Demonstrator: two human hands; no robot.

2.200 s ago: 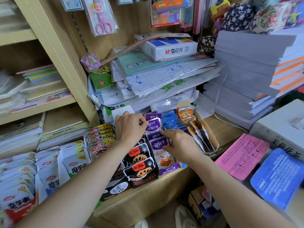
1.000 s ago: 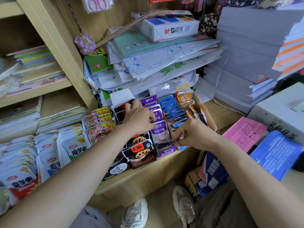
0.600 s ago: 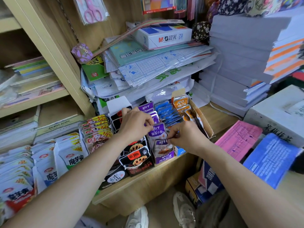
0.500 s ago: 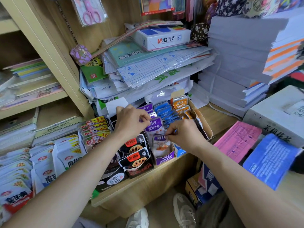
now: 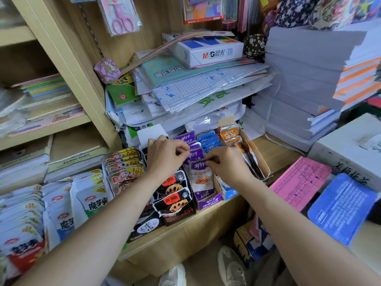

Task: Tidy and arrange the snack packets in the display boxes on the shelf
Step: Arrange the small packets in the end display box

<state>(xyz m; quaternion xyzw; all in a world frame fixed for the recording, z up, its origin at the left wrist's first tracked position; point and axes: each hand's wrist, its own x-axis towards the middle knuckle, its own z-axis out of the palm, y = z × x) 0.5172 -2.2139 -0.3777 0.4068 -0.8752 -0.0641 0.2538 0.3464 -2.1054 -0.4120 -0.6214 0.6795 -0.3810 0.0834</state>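
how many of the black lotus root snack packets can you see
2: one black lotus root packet just below the left hand, another in front of it, nearer the viewer. More may be hidden under that hand.

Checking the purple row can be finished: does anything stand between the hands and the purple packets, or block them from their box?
Nothing visible does. The left hand and right hand both pinch the tops of purple packets, which stand inside the purple box.
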